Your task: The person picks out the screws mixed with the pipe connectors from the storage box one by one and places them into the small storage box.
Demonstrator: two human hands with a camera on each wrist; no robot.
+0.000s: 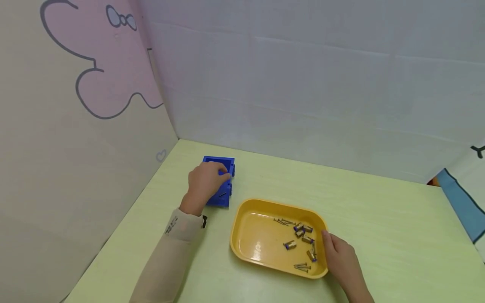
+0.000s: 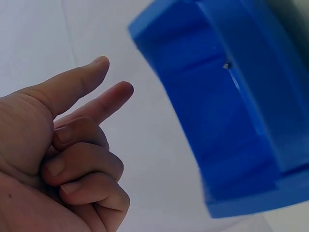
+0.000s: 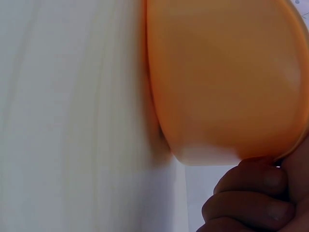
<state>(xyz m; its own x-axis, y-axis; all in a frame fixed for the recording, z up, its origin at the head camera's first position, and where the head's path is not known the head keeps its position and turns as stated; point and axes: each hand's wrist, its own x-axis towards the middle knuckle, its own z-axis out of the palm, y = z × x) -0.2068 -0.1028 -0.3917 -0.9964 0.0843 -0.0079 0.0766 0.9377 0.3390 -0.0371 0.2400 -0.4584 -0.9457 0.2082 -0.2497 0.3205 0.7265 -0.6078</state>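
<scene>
My left hand (image 1: 206,179) hovers over a blue plastic bin (image 1: 217,203). In the left wrist view its thumb and index finger (image 2: 108,101) are extended and apart, the other fingers curl toward the palm, and nothing is held. A thin screw (image 1: 222,194) lies inside the bin, its head showing in the left wrist view. The right hand (image 1: 342,256) grips the right rim of a yellow tray (image 1: 250,259), thumb on top, fingers curled below the edge. Several brass fittings (image 1: 290,245) with blue ends and several loose screws (image 1: 302,267) lie in the tray's right half.
The bin and tray stand on a pale yellow-green table (image 1: 398,235). A white cloth wall (image 1: 303,97) rises along the back, and a printed panel (image 1: 113,168) stands on the left. Another printed panel (image 1: 466,202) borders the right.
</scene>
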